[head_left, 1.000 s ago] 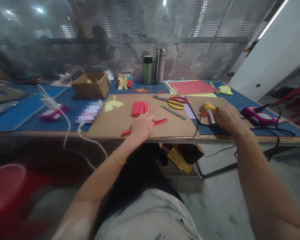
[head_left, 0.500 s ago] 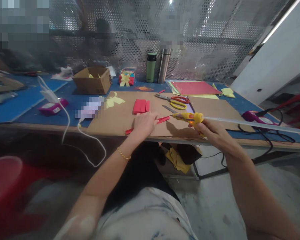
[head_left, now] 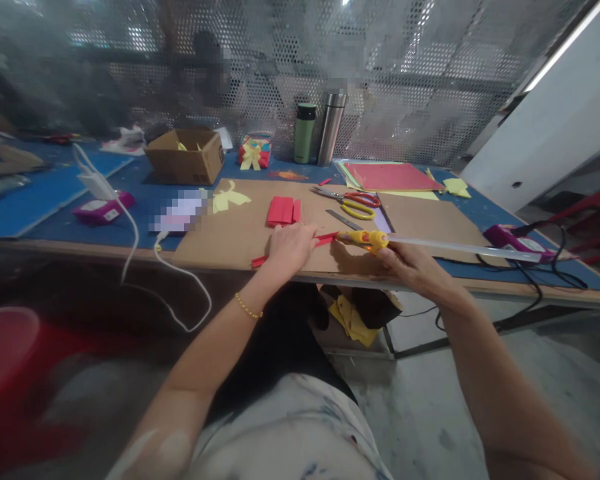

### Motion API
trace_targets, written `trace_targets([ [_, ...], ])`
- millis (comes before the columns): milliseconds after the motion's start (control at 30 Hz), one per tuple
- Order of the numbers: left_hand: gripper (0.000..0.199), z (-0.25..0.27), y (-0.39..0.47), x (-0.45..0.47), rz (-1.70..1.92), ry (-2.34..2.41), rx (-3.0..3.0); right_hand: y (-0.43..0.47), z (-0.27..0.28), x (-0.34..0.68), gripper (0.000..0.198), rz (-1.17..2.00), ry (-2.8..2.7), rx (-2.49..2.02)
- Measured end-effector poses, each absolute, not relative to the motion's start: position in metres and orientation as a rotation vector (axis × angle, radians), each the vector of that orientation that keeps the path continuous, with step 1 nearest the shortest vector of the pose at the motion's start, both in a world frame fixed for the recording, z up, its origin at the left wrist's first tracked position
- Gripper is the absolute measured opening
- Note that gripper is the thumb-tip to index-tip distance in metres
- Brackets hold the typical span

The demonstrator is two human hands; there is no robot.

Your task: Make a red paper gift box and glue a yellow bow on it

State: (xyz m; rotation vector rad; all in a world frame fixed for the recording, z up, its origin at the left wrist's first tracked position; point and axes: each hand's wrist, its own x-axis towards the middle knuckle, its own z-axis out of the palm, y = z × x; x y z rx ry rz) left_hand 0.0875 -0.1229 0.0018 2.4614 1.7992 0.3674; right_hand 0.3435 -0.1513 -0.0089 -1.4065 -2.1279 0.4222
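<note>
Head view: half-curled left hand point(head_left: 293, 248) pins a red strip point(head_left: 326, 239) near the front edge of the desk point(head_left: 485, 200); right hand point(head_left: 415, 268) grips a glue gun point(head_left: 363, 240), tip at strip's end; I judge gluing barely begun.

Glue gun point(head_left: 361, 239) is smooth plastic; glue stick point(head_left: 460, 247) translucent, glossy. Red strip point(head_left: 326, 239): matt paper. Board point(head_left: 230, 233): matt cardboard. Tall flask point(head_left: 332, 130): shiny metal. Scissors point(head_left: 341, 197): metal blades.

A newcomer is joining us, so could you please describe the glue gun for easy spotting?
On the blue table lies a large cardboard sheet. Over its right part, the right hand holds the yellow glue gun; unlike the scissors beyond, it trails a long translucent stick.
</note>
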Motion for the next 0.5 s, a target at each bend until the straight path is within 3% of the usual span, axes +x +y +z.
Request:
trace_targets([
  [500,0.020,0.0037,-0.1245,0.0883,0.333,1.795,2.473,-0.1467,-0.0134,0.3522,0.056,0.412,-2.116,-1.459],
])
